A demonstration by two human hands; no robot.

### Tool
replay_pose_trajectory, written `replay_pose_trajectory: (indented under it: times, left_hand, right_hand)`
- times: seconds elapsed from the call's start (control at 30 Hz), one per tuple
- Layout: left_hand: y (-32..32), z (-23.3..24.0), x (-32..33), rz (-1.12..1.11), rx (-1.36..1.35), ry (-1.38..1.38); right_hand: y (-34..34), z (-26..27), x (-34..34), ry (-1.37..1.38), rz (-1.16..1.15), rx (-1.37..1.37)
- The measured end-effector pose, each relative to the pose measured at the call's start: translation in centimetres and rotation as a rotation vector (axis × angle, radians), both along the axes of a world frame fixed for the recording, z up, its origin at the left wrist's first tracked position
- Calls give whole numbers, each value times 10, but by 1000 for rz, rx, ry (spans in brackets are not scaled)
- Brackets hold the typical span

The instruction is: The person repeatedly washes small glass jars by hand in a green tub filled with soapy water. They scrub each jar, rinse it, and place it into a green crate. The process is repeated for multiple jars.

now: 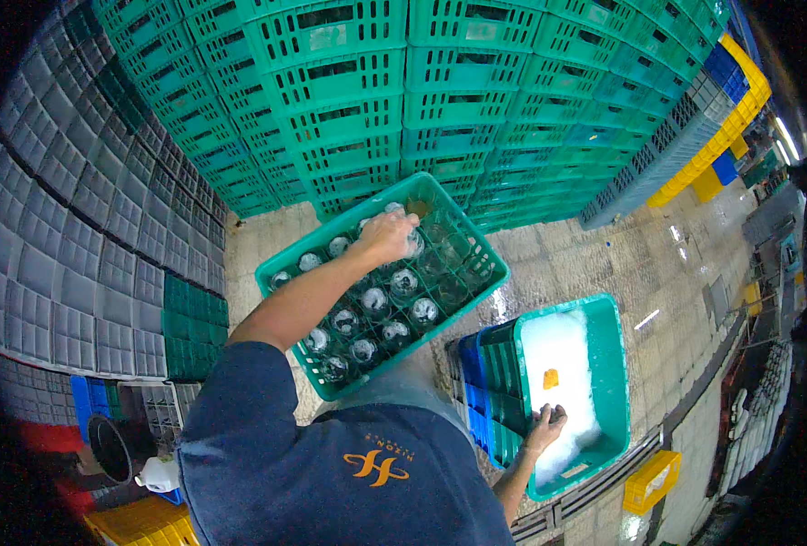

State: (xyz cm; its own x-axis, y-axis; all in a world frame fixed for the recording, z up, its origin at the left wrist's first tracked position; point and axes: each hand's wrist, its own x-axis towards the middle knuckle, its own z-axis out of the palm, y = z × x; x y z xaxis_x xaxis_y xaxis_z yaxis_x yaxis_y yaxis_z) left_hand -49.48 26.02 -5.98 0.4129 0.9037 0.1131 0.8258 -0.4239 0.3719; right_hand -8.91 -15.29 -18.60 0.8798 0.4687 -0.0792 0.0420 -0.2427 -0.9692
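A green plastic crate (468,310) with a divider grid stands tilted across the view before me. Glasses topped with white foam (374,299) fill many of its cells, while clear glasses without foam (452,290) sit toward the right end. My left hand (386,235) is down among the glasses near the far side, fingers curled beside a foamy glass (414,243); whether it grips one is hidden. To the right, my right hand (548,426) hovers at the near left side of a green tub (611,382), its fingers loosely bent and apart. White suds (557,341) fill much of the tub, and an orange-yellow piece (551,379) lies on them.
Tall stacks of green crates (349,68) rise ahead, with grey crates (69,205) on the left. Blue crates (475,389) stand beside the tub. A yellow crate (652,481) sits by a floor drain grate (584,498). The tiled floor (663,273) looks wet. A white jug (160,476) is at lower left.
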Motion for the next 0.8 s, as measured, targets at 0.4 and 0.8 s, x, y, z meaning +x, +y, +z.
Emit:
replay_pose_trajectory:
  times: [0.4, 0.8]
  left_hand:
    - [-49, -55, 42, -395, -2, 113]
    - [-44, 3, 36, -167, 26, -77]
  right_hand:
    - [9, 42, -19, 18, -25, 192]
    - [35, 109, -13, -110, 343, 193]
